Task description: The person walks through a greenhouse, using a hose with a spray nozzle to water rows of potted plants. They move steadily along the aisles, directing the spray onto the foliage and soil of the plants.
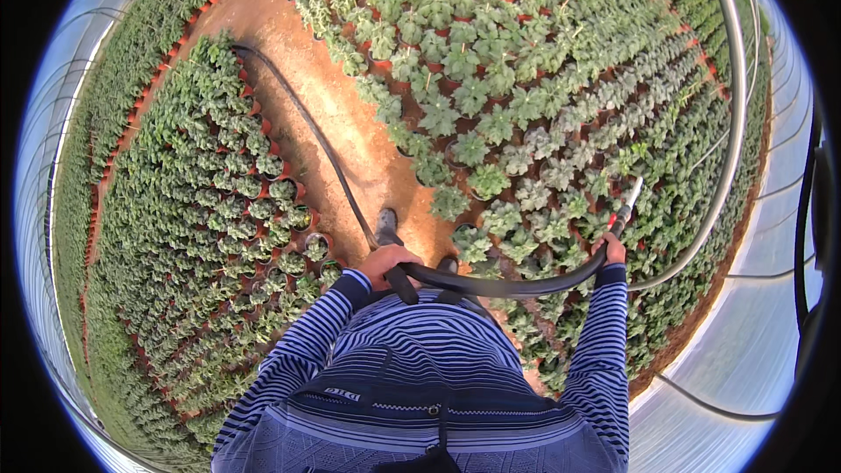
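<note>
A black rubber hose (512,285) crosses in front of my waist, bending from one hand to the other. My left hand (389,264) is closed around it near my hip. My right hand (612,249) grips the hose's far end, just behind a fitting with a red part (612,219). From that fitting a pale, narrow nozzle tip (635,192) points away from me over the leafy potted plants (565,210) on the right. I cannot tell whether water is coming out. Behind my left hand the hose trails along the ground.
A bare dirt path (355,138) runs ahead between two blocks of plants, with my shoe (387,220) on it. Dense potted plants (197,190) in reddish pots fill the left side. A curved metal pipe (737,79) arches at right, before the plastic film wall (742,341).
</note>
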{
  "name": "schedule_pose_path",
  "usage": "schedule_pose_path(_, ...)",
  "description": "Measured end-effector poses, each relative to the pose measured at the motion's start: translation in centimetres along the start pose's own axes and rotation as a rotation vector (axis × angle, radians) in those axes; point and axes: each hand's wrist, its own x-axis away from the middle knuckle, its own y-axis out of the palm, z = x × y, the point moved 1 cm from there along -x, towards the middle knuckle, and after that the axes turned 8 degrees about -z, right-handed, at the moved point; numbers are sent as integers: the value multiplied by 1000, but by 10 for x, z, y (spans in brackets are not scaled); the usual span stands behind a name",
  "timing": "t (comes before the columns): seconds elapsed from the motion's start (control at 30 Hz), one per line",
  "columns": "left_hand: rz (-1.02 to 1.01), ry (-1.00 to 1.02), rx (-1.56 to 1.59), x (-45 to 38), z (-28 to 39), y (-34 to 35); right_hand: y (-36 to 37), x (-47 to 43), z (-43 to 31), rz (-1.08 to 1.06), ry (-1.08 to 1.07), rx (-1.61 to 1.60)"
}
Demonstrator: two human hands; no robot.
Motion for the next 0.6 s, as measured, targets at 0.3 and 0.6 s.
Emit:
schedule_pose_path(0.3, -31, 57, 5, -19, 51, -87, -12, 10, -5, -168, 270, -220)
schedule_pose_path(0.6, -266, 118, -56, -11, 111, -160, 27, 88, 7, -201, 149, -360)
